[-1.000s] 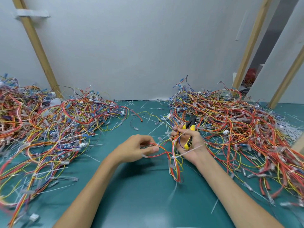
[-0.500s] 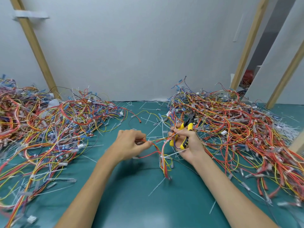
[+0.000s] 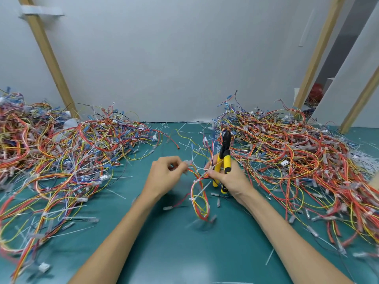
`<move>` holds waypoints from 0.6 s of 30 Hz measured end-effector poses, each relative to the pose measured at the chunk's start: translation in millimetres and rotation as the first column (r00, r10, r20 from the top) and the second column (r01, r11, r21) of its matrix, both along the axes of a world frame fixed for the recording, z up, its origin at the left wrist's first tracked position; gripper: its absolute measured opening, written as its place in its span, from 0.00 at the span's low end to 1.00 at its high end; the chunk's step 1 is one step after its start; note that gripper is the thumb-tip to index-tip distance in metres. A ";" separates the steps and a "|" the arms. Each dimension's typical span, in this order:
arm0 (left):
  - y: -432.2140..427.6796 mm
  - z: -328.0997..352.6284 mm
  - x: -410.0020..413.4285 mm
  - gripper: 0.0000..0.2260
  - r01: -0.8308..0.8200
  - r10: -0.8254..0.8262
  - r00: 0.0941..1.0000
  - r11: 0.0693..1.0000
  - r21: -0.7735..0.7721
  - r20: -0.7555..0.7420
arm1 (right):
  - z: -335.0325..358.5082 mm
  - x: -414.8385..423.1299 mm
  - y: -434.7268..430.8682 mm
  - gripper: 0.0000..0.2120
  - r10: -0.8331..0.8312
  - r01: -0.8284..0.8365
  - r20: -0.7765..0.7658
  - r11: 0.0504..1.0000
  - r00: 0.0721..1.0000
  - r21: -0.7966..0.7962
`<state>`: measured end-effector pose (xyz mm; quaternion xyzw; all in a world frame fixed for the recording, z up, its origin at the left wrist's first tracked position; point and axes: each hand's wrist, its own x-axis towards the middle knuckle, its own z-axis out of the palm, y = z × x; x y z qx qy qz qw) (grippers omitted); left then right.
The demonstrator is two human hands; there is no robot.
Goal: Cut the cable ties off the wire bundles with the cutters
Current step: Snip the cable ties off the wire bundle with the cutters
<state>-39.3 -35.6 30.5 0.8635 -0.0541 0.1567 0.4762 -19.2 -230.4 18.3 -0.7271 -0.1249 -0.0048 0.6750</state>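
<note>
- The wire bundle (image 3: 200,199) hangs in a loop over the green table (image 3: 184,253), with a white cable tie (image 3: 202,188) around it
- The left hand (image 3: 166,177) pinches the bundle's upper left end, fingers curled
- The right hand (image 3: 229,179), at the bundle's upper right, grips the yellow-handled cutters (image 3: 225,157), tips upward; its fingertips seem to pinch the wires too
- A left heap (image 3: 61,160) and a right heap (image 3: 297,160) of loose wires flank the bundle

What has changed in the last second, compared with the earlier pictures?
The left hand and right hand moved slightly away from the person; the bundle hanging between them swung a little left. No grip changed: left pinches the bundle, right holds the cutters. The piles stayed.
</note>
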 end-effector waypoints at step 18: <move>12.0 17.1 -7.2 0.04 0.311 -0.341 0.926 0.932 -0.188 -0.162 | 14.1 2.2 -6.0 0.12 -0.119 0.168 -0.140 0.889 0.983 0.426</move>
